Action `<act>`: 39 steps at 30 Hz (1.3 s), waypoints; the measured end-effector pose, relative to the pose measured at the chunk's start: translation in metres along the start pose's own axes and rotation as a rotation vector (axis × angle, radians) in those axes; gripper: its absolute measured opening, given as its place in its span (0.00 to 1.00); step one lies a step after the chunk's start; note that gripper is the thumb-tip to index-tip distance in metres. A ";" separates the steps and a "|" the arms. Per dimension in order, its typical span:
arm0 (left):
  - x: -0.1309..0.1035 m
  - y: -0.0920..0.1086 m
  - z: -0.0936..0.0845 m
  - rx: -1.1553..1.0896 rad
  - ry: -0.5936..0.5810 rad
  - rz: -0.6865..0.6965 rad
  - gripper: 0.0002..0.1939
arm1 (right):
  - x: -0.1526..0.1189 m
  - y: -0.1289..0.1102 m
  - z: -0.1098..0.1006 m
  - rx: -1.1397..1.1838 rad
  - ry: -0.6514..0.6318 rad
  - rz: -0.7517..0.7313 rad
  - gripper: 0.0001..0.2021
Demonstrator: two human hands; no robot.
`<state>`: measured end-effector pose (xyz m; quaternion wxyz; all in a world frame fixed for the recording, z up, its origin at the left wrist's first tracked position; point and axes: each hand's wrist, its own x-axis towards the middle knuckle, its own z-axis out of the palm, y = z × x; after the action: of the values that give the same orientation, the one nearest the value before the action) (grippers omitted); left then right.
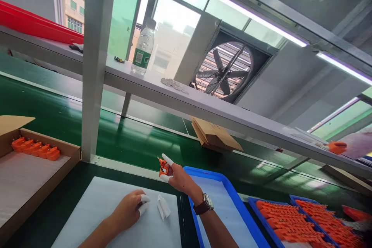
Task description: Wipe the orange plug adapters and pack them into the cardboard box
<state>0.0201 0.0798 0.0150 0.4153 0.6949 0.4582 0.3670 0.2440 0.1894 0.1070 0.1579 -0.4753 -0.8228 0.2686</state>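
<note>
In the head view, at lower centre, the right hand (184, 181) pinches an orange part (163, 170) between white-covered fingers, probably for delicate control. Lower left of it, the left hand (125, 210) rests on a pale mat (97, 197), likely for steadiness, fingers narrow; whether gripping anything, I cannot tell.

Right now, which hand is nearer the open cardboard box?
Left: the left hand is over the white mat, right of the cardboard box; the right hand is farther right.

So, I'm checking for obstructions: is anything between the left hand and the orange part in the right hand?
Nothing visible stands between the left hand and the orange part; the folded white piece lies off to the right.
</note>
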 end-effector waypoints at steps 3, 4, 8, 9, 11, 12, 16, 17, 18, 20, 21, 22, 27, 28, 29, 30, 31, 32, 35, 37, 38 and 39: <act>0.001 0.011 -0.009 -0.052 -0.060 -0.041 0.16 | -0.043 -0.040 0.003 -0.112 -0.014 -0.029 0.40; 0.001 0.017 -0.012 -0.079 -0.085 -0.052 0.19 | -0.055 -0.051 0.005 -0.134 -0.012 -0.039 0.39; -0.003 0.049 -0.020 -0.430 -0.255 -0.072 0.22 | -0.090 -0.080 0.025 -0.120 0.018 -0.068 0.37; -0.005 0.056 -0.021 -0.527 -0.291 -0.080 0.21 | -0.095 -0.083 0.032 -0.092 0.034 -0.060 0.37; -0.011 0.066 -0.022 -0.624 -0.317 -0.102 0.20 | -0.103 -0.082 0.046 -0.004 0.063 -0.036 0.37; -0.014 0.068 -0.022 -0.626 -0.310 -0.112 0.19 | -0.106 -0.080 0.053 0.058 0.077 -0.024 0.37; -0.026 0.055 -0.018 -0.465 -0.164 -0.133 0.15 | -0.109 -0.069 0.069 0.307 0.154 0.023 0.38; -0.028 0.048 -0.016 -0.372 -0.097 -0.131 0.13 | -0.109 -0.068 0.072 0.335 0.175 0.023 0.39; -0.031 0.042 -0.014 -0.259 -0.023 -0.121 0.12 | -0.107 -0.067 0.074 0.345 0.188 0.014 0.39; -0.035 0.028 -0.009 -0.002 0.110 -0.079 0.09 | -0.105 -0.067 0.079 0.332 0.186 -0.019 0.37; -0.037 0.023 -0.007 0.118 0.163 -0.052 0.10 | -0.103 -0.067 0.082 0.318 0.180 -0.037 0.36; -0.038 0.018 -0.005 0.220 0.203 -0.024 0.13 | -0.101 -0.068 0.086 0.306 0.178 -0.052 0.33; -0.041 0.005 0.001 0.414 0.246 0.047 0.22 | -0.097 -0.062 0.106 0.309 0.243 -0.093 0.18; -0.041 0.005 0.002 0.391 0.242 0.041 0.22 | -0.097 -0.059 0.109 0.324 0.260 -0.080 0.17; -0.041 0.005 0.002 0.352 0.240 0.026 0.20 | -0.097 -0.055 0.112 0.341 0.268 -0.058 0.17; -0.041 0.005 0.002 0.304 0.239 0.002 0.19 | -0.097 -0.052 0.115 0.362 0.267 -0.032 0.17; -0.041 0.005 0.002 0.246 0.236 -0.029 0.18 | -0.097 -0.049 0.117 0.386 0.261 -0.008 0.17; -0.041 0.005 0.002 0.183 0.229 -0.063 0.18 | -0.097 -0.046 0.118 0.412 0.254 0.006 0.17; -0.041 0.005 0.001 -0.007 0.203 -0.161 0.21 | -0.097 -0.041 0.122 0.489 0.265 -0.009 0.16; -0.041 0.003 0.001 -0.107 0.187 -0.218 0.22 | -0.095 -0.039 0.125 0.537 0.299 -0.023 0.15; -0.041 0.003 0.001 -0.141 0.184 -0.243 0.23 | -0.094 -0.039 0.127 0.568 0.321 -0.022 0.15; -0.040 0.002 0.001 -0.168 0.187 -0.265 0.24 | -0.092 -0.038 0.129 0.609 0.346 -0.014 0.15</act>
<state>0.0092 0.0413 0.0106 0.4723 0.5543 0.5500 0.4090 0.1968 0.0562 0.0251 0.4314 -0.4392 -0.6691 0.4163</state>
